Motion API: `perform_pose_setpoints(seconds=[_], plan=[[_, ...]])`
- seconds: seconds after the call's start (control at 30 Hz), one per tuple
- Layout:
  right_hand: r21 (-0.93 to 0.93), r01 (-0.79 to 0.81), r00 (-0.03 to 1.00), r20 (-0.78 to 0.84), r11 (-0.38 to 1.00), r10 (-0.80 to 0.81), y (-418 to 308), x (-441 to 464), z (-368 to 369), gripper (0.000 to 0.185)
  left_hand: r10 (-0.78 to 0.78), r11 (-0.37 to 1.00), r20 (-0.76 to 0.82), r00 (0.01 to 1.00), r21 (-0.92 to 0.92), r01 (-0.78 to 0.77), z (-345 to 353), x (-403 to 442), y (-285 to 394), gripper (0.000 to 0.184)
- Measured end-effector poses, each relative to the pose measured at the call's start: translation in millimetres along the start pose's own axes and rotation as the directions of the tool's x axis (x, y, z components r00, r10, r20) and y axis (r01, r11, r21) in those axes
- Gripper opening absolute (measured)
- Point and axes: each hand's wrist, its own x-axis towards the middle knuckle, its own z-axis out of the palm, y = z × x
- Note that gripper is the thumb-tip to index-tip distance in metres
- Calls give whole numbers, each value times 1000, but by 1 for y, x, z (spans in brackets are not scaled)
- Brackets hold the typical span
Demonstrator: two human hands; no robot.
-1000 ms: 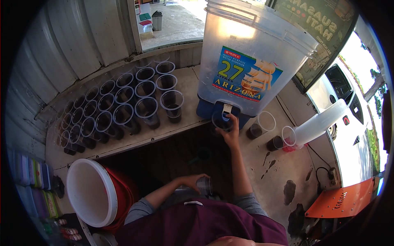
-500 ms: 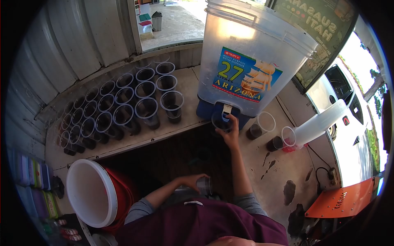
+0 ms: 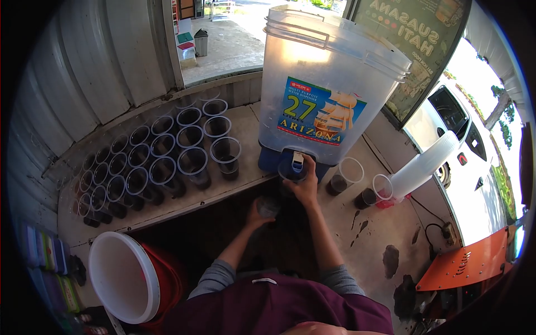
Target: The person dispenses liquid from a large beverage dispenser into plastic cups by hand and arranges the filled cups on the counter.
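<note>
My right hand [image 3: 304,187] is at the tap [image 3: 298,162] of a large clear water dispenser [image 3: 304,56] on a blue base. Its fingers wrap around a clear plastic cup [image 3: 285,172] held under the tap, with the index finger close to the tap's lever. My left hand [image 3: 257,216] grips another clear plastic cup [image 3: 269,208], lower and to the left, below the counter edge. How much either cup contains is hard to make out. Several rows of plastic cups [image 3: 193,162] with dark liquid stand on the counter left of the dispenser.
Two cups with some dark liquid [image 3: 336,184] stand right of the dispenser, beside a long leaning stack of clear cups [image 3: 421,164]. A white-lined red bucket [image 3: 125,279] is at lower left. An orange metal panel [image 3: 463,259] sits at lower right. Wet patches [image 3: 391,261] mark the right counter.
My left hand has moved forward with its cup, from near my body toward the tap. My right hand stays at the tap with its cup. The camera view has shifted slightly.
</note>
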Motion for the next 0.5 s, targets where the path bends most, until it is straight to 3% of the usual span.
perform_pose_setpoints(seconds=[0.13, 0.2, 0.23, 0.3, 0.5], plan=[[-111, -205, 978, 21, 973, 208, -8, 0, -9, 90, 72, 997, -48, 996, -19, -73, 15, 23, 13, 99], [-159, -252, 963, 56, 954, 264, -15, -7, -20, 90, 218, 976, -31, 975, 27, -217, 20, 32, 28, 98], [-208, -297, 942, 94, 932, 322, -20, -13, -26, 91, 220, 975, -29, 975, 25, -220, 24, 34, 37, 98], [-223, -290, 940, 114, 931, 320, -24, -27, -37, 91, 201, 970, -55, 978, -131, -207, 31, 37, 51, 98], [-169, -318, 933, 122, 933, 340, -58, -58, -91, 91, 189, 956, -154, 970, -196, -217, 37, 34, 57, 96]])
